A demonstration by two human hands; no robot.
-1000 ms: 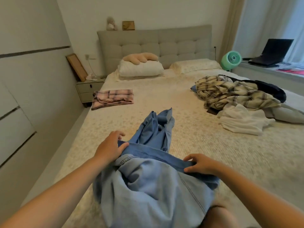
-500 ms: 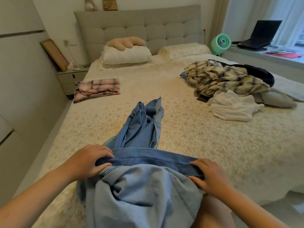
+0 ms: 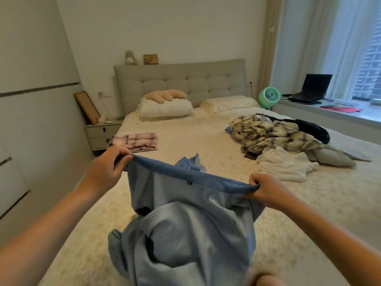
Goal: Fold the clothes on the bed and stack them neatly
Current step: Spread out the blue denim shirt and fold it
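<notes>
Here, grip first.
Left hand (image 3: 107, 169): at 9 o'clock from the frame's middle, fingers and thumb curled round one end of the waistband, pinching it.
Right hand (image 3: 266, 190): at 4 o'clock from the middle, fist closed on the other end of the same band.
Blue denim garment (image 3: 185, 223): stretched by its darker band between the two hands and lifted; the pale body hangs in folds toward 6 o'clock, with a bunched part showing behind the band at 12 o'clock of it.
Bed (image 3: 206, 137): cream cover beneath the garment, running up to the padded headboard (image 3: 179, 81) at 12 o'clock.
Pink plaid piece (image 3: 135, 141): folded flat, at 1 o'clock of the left hand, near the bed's left edge.
Unfolded heap: at 2 o'clock, a yellow plaid shirt (image 3: 272, 134), a dark garment (image 3: 311, 129) behind it, a white garment (image 3: 284, 164) in front.
Pillows (image 3: 167, 108): at 12 o'clock, against the headboard.
Green fan (image 3: 269, 97): at 2 o'clock, beside the bed.
Laptop (image 3: 311, 87): on the sill, right of the fan.
</notes>
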